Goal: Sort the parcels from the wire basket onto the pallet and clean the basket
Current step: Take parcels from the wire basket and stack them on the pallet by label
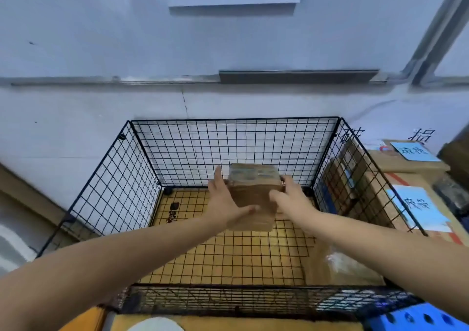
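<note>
Pale blue wall (101, 38) across the top, dark rail (298, 76) at centre, blue handwritten labels (416, 206) at right, white round object (156, 327) bottom centre.

A brown taped cardboard parcel (253, 196) is held above a black wire-grid basket (142, 178), toward twelve o'clock of its floor.

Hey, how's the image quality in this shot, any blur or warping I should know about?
Head view: wide-angle warping bows the wall rail and splays the wire basket; the box held between the left hand and right hand is softly blurred, its label unreadable; lighting is even and cool, with no harsh glare.
</note>
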